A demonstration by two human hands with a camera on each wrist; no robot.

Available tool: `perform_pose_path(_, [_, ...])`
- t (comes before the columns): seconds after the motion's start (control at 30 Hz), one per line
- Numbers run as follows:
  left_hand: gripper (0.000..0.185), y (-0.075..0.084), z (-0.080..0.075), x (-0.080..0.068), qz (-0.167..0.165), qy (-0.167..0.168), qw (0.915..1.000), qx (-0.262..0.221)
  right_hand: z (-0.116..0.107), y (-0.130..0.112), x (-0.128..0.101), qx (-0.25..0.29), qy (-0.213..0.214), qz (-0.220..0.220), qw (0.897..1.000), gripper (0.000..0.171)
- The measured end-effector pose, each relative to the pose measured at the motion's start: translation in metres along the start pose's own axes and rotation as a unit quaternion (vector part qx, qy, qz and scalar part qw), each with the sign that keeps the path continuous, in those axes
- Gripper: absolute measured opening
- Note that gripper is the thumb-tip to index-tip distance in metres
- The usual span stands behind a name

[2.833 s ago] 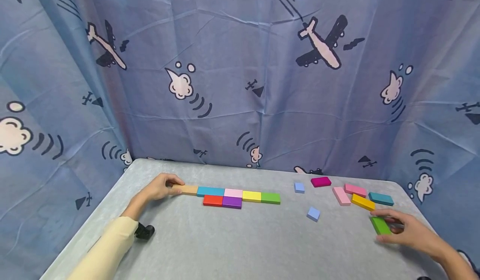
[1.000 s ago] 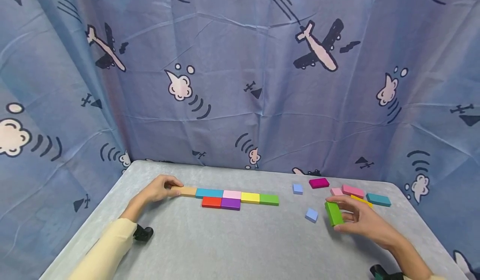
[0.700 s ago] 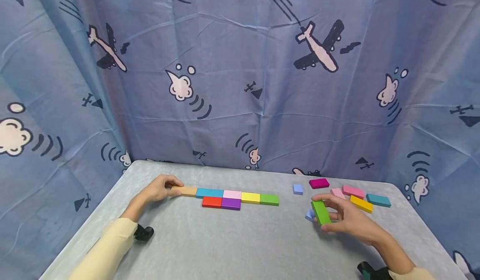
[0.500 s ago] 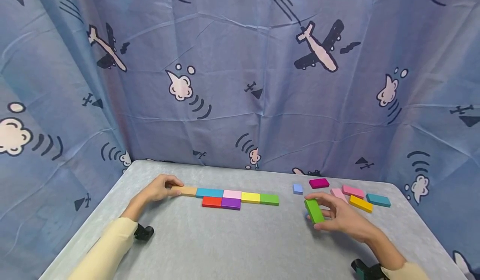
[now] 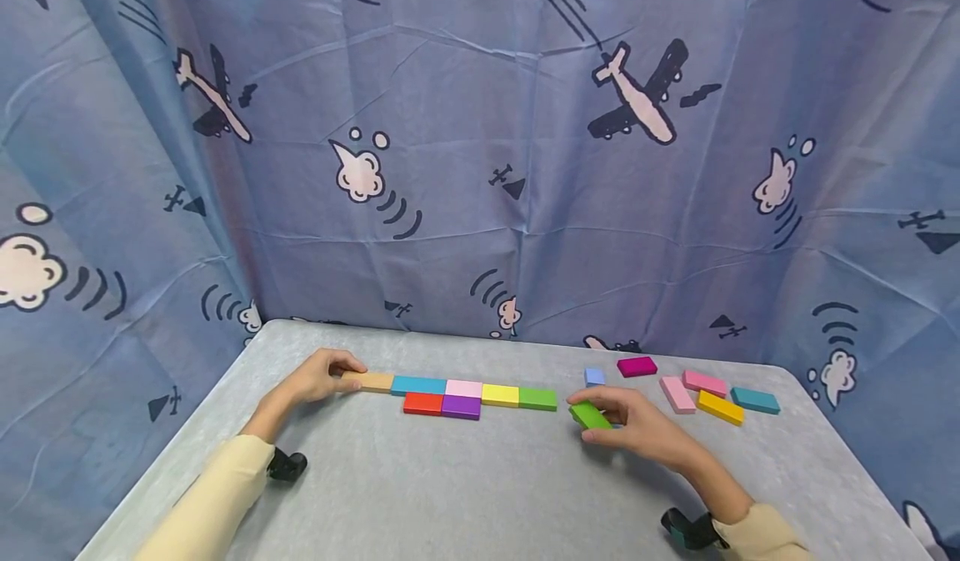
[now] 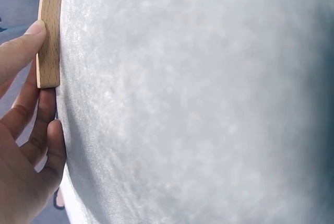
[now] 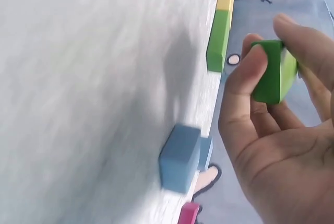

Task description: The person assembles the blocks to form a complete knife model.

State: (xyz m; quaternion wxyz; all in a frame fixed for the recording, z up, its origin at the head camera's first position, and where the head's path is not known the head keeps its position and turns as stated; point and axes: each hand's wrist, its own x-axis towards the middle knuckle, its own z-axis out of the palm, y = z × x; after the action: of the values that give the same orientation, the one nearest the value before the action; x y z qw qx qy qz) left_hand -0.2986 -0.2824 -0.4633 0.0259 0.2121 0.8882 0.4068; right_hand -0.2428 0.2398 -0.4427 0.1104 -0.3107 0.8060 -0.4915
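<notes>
My left hand pinches the left end of a plain wooden block that lies flat on the table; thumb and fingers sit on its sides in the left wrist view. A row runs right from it: a blue block, a light pink block, a yellow block and a green block. Against its near side lie a red block and a purple block. My right hand grips another green block, held off the table, tilted, just right of the row's end.
Two light blue blocks stand near my right hand; the farther light blue block shows, the nearer is mostly hidden. Behind lies a magenta block. Pink blocks, an orange-yellow block and a teal block lie right. A patterned curtain hangs behind.
My right hand has lifted the green block from the right side and carried it left, past the nearer light blue block, toward the row's end. My left hand stays on the wooden block.
</notes>
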Motion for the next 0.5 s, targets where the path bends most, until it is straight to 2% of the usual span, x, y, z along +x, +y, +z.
perform_pose_path(0.13, [0.020,-0.001,0.000,0.000,0.003,0.000,1.0000,-0.004,0.008,-0.004,0.011,-0.019,-0.009,-0.009,1.000,0.048])
perform_pose_path(0.3, [0.020,-0.002,0.000,0.000,0.007,0.001,1.0000,-0.001,0.017,-0.011,0.025,-0.012,-0.016,0.021,1.000,0.052])
perform_pose_path(0.5, [0.020,-0.002,0.000,0.000,0.003,0.002,1.0000,0.001,0.028,-0.013,0.041,0.018,-0.024,0.032,0.999,0.042])
